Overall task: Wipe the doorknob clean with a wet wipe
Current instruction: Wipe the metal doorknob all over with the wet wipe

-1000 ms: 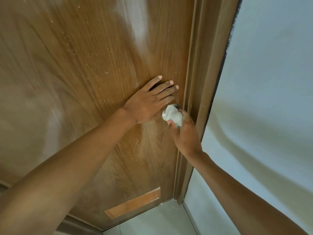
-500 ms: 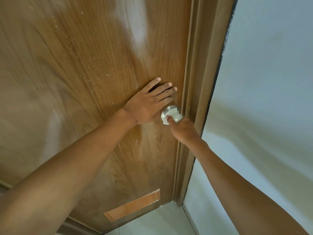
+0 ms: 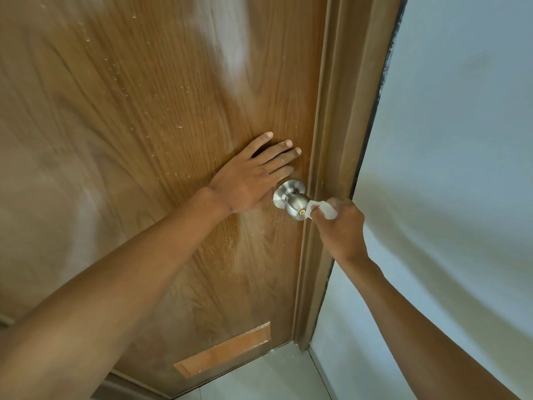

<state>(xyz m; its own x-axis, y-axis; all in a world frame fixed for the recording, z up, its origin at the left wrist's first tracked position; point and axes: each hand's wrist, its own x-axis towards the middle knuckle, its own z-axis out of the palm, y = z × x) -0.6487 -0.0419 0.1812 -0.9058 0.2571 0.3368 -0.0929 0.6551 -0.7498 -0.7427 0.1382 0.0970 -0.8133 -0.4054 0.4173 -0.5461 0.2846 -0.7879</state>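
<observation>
Left hand (image 3: 248, 180) flat on the wooden door (image 3: 144, 140), fingers spread, palm just left of the doorknob (image 3: 297, 204); nothing held, grip released. Right hand (image 3: 341, 226) clenched on a bunched white wet wipe (image 3: 324, 207), pressing its edge against the right side of the knob. Knob is brushed metal with a keyhole on its face, on a round plate near the door's right edge, beside the door frame (image 3: 331, 168). Pale wall (image 3: 461, 140) to the right.
</observation>
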